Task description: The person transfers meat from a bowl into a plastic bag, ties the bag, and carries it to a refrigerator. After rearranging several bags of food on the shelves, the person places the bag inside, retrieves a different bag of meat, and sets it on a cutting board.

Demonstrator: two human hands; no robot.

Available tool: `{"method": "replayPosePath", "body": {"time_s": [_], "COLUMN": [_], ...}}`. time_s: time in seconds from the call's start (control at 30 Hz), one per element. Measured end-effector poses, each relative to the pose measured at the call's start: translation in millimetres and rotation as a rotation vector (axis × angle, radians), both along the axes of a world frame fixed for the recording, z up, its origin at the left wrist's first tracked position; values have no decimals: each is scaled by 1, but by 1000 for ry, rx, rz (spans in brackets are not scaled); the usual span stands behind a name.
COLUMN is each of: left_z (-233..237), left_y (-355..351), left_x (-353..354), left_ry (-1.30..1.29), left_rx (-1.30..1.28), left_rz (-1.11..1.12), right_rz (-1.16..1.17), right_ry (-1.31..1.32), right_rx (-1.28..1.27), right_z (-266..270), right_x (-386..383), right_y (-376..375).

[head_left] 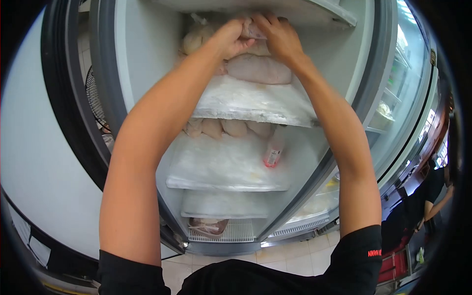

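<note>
Here, clear bag (253,30): we find it on top of the pile inside the freezer, just under the upper shelf (314,12) and between our two hands.
Left hand (231,39): fingers curled over the bag's left end, gripping it.
Right hand (280,37): fingers bent down on the bag's right end, close beside the left hand.
Underneath: a pale wrapped lump (258,69) lies right below the bag, resting on a frosted shelf (255,101).
Lower down: we see more pale lumps (231,128) and a red-labelled bottle (273,152) leaning on the next shelf.
In the way: the upper shelf sits close above the bag.
Right side: the glass door (393,98) stands open; beyond it is a person in black (432,191).
</note>
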State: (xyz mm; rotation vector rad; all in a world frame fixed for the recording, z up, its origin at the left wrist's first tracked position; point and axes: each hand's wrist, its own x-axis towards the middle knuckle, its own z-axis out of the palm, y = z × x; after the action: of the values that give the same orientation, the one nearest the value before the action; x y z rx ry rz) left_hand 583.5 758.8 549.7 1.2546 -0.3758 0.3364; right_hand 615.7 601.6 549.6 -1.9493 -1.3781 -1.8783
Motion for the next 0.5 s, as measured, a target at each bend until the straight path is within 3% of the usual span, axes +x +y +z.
{"method": "replayPosePath", "body": {"time_s": [0.07,0.1,0.17,0.2,0.23,0.3,0.37,0.43,0.5], "left_z": [1,-3,-6,-5,-9,-19,-27,-39,-44], "left_y": [0,0,2,8,14,21,13,17,24], "left_x": [1,-5,-18,-22,-25,-41,-74,-96,-112], "left_ry": [18,48,119,116,146,138,163,177,-1], "left_rx": [-19,116,348,336,484,741,710,693,1040], "left_rz": [112,200,358,365,386,429,448,498,539], "right_rz": [-248,-330,-286,-247,-245,-180,-109,-495,-343], "right_ry": [167,161,87,15,-76,-86,-103,16,-19], "right_rx": [-41,-70,-63,-54,-106,-119,-131,-62,13], "right_z": [5,3,12,16,23,-5,-21,-21,-18], "right_x": [0,5,64,67,71,80,86,83,67], "right_y": [19,29,51,60,58,53,55,76,69]}}
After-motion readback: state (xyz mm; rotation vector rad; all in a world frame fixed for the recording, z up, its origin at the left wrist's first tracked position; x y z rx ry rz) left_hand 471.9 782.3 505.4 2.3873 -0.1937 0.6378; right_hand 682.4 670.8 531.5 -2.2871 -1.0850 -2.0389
